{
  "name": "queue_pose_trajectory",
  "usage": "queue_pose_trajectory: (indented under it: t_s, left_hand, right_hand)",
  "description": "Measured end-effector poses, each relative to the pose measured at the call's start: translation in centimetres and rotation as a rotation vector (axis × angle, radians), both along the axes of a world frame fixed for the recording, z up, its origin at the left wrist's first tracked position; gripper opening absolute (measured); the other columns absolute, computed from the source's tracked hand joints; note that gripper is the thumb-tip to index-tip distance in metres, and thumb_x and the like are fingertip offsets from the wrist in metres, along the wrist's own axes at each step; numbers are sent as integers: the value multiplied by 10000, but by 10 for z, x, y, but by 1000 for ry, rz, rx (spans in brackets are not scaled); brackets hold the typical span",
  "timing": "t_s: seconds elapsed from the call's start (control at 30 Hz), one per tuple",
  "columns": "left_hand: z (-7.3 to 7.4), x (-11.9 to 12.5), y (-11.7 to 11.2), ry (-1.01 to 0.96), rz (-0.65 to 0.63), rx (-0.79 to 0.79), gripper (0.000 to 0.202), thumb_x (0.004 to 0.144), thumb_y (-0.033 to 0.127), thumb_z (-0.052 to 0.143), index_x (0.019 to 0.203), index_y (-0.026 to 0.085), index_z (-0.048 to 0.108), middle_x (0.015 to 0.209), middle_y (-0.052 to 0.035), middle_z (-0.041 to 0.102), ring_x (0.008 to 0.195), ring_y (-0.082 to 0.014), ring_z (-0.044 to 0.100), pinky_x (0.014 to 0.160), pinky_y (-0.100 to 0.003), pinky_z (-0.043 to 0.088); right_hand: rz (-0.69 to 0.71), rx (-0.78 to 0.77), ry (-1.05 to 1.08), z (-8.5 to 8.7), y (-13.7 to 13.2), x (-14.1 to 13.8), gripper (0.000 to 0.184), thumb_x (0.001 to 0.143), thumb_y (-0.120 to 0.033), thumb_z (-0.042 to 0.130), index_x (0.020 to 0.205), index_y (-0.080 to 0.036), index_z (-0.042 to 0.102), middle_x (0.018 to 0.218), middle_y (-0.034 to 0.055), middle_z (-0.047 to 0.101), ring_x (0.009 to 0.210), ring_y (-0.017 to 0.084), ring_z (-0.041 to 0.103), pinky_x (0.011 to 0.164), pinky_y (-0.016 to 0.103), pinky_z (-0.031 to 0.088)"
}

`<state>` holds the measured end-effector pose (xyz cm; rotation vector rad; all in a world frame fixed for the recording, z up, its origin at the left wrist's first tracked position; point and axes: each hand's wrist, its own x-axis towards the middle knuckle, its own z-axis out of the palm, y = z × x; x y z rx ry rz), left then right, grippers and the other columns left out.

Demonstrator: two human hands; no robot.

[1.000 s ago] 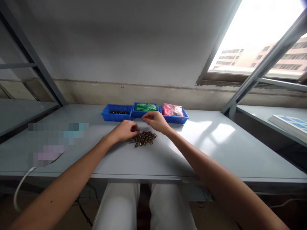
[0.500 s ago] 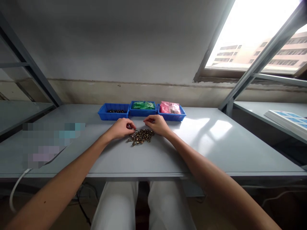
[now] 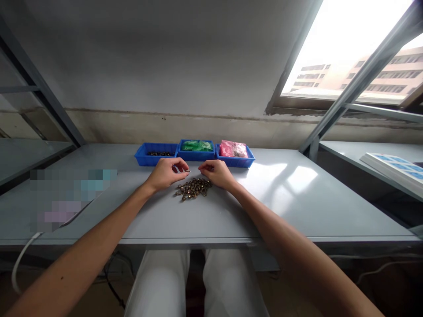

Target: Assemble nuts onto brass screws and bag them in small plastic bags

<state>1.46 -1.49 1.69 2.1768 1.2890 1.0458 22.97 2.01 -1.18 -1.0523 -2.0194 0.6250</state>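
A pile of small brass-coloured screws (image 3: 193, 189) lies on the grey tabletop in front of me. Just above its left side, my left hand (image 3: 167, 174) pinches a single screw (image 3: 188, 171) between thumb and fingertips, its tip pointing right. My right hand (image 3: 218, 172) rests at the pile's right edge with thumb and fingers pressed together. Whatever sits in that pinch, if anything, is too small to make out.
Behind the hands stand a blue bin with dark small parts (image 3: 140, 157), another with green bags (image 3: 197, 145) and a third with a pink bag (image 3: 233, 149). A pixelated object (image 3: 71, 198) lies left. Metal frame posts (image 3: 330, 105) rise at both sides.
My left hand has risen off the pile's left side, lifting a screw between its fingertips. My right hand has stayed almost in place.
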Motion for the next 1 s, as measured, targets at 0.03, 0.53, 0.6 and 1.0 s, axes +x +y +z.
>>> queue_pose_trajectory:
  t_s: [0.03, 0.53, 0.6, 1.0]
  left_hand:
    - [2, 1, -1, -19, -6, -5, 175, 746, 334, 705, 803, 169, 714, 813, -40, 730, 707, -147, 634, 662, -265, 500]
    - [5, 2, -2, -147, -20, -29, 271, 735, 414, 759, 862, 175, 751, 896, -64, 761, 838, -203, 687, 768, -314, 516]
    - [5, 2, -3, -136, -14, -22, 272, 734, 418, 759, 858, 177, 751, 893, -63, 761, 829, -201, 684, 766, -316, 514]
    - [3, -10, 6, -46, 191, 240, 221, 792, 392, 699, 882, 192, 724, 919, -52, 740, 820, -188, 640, 761, -304, 505]
  right_hand:
    - [0, 3, -10, 0, -1, 0, 175, 801, -114, 583, 854, -146, 746, 809, 57, 735, 704, 156, 645, 660, 250, 477]
    - [-4, 30, -70, 4, -9, -3, 186, 801, -94, 581, 858, -144, 751, 762, 47, 727, 667, 145, 631, 635, 235, 447]
    - [-3, 33, -73, 5, -10, -4, 187, 798, -91, 582, 856, -144, 751, 749, 45, 722, 655, 141, 622, 629, 234, 442]
    - [10, 28, -45, 6, -6, 1, 191, 770, -75, 588, 851, -144, 746, 783, 48, 726, 700, 149, 641, 653, 237, 464]
